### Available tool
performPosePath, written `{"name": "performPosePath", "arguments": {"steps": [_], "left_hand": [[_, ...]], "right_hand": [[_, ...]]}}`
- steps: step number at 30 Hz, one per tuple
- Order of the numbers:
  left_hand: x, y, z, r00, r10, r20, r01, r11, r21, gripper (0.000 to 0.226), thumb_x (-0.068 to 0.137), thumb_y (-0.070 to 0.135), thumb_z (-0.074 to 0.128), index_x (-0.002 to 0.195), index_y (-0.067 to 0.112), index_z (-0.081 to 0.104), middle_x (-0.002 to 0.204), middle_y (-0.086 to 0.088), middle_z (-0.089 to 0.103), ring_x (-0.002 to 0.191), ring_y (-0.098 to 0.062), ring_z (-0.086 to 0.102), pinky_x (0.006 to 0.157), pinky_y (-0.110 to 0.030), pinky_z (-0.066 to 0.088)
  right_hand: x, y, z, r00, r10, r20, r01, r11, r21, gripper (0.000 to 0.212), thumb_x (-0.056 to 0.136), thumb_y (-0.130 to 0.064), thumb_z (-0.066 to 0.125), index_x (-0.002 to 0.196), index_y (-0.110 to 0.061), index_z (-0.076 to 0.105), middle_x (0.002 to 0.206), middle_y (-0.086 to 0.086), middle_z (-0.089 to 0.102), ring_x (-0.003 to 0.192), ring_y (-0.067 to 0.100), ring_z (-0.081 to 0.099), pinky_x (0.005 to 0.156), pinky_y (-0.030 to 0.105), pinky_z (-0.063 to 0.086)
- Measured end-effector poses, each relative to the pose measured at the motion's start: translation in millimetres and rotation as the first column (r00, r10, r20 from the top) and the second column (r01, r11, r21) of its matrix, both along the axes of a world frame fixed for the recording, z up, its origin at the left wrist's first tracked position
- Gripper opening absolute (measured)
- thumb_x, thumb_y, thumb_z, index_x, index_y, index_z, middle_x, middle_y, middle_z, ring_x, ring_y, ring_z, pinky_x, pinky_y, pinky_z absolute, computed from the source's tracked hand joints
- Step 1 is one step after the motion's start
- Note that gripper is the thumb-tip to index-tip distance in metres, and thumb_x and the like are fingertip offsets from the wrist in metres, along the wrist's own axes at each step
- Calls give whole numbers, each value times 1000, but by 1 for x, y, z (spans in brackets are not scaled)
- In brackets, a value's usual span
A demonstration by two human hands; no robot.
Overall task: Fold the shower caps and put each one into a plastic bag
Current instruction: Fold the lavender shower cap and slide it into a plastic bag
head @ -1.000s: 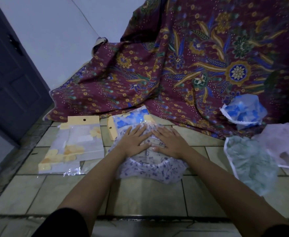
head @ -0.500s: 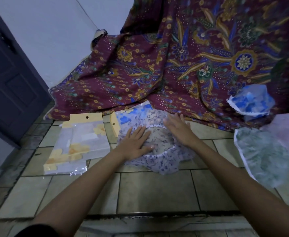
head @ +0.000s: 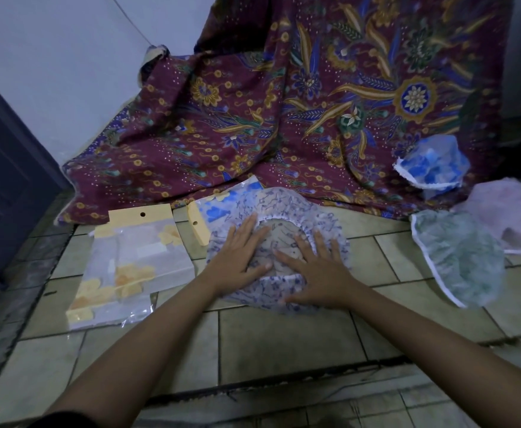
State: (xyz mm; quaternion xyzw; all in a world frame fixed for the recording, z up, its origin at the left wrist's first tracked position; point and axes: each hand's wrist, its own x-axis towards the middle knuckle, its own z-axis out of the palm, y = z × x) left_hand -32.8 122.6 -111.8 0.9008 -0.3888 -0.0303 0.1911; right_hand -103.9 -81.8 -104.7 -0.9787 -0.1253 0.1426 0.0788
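Left hand (head: 237, 257), right hand (head: 318, 273) on shower cap (head: 284, 205); bagged cap (head: 129, 267) left; loose caps (head: 456, 257) right; cloth (head: 253, 118) behind.

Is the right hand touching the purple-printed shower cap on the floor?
Touching. The head view shows the right hand pressed flat on the cap, covering part of its white elastic edge.

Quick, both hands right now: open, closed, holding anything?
Left hand: open, pressing flat on the purple-print shower cap.
Right hand: open, pressing flat on the same cap.
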Motion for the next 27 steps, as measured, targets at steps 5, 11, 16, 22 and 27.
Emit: {"name": "performPosePath", "arguments": {"steps": [5, 11, 16, 22, 27], "left_hand": [[-25, -1, 3, 994, -111, 14, 109, 984, 140, 83, 81, 75, 7, 146, 28, -12, 151, 0, -29, 139, -10, -28, 112, -39, -23], [-34, 9, -2, 994, -65, 88, 27, 927, 374, 92, 63, 87, -6, 135, 38, -36, 151, -3, -29, 138, -23, -29, 108, -49, -21], [-31, 7, -4, 995, -76, 71, 43, 921, 387, 89, 53, 92, -8, 120, 49, -48, 143, 0, -37, 135, -27, -33, 108, -51, -19], [-26, 0, 0, 998, -63, 20, 53, 938, 341, 99, 53, 93, -6, 132, 40, -34, 137, 3, -45, 130, -21, -41, 107, -45, -23], [-4, -11, 9, 989, 75, 128, -96, 981, 167, 92, 69, 81, -17, 140, 22, -22, 149, 0, -25, 141, -13, -23, 111, -26, -20]], "right_hand": [[-1, 1, -4, 1000, -12, 26, 13, 999, -31, 114, 25, -98, -14, 128, -50, -24, 154, 2, -25, 136, 35, -32, 104, 57, -23], [-2, -1, -3, 998, -1, 70, 0, 1000, 12, 107, 33, -99, -9, 128, -52, -23, 151, -4, -27, 136, 28, -32, 109, 57, -19], [-17, -6, -5, 982, 12, 186, -21, 999, 46, 99, 50, -96, -1, 136, -49, -15, 149, -5, -27, 137, 25, -31, 111, 50, -20], [-24, -15, -2, 992, 11, 122, -11, 1000, -5, 91, 51, -93, 8, 127, -56, -24, 144, -8, -31, 139, 29, -27, 111, 48, -17], [-25, -24, -2, 988, 37, 152, -36, 999, -14, 91, 53, -92, 10, 131, -56, -19, 147, -12, -24, 141, 27, -23, 111, 43, -17]]}}
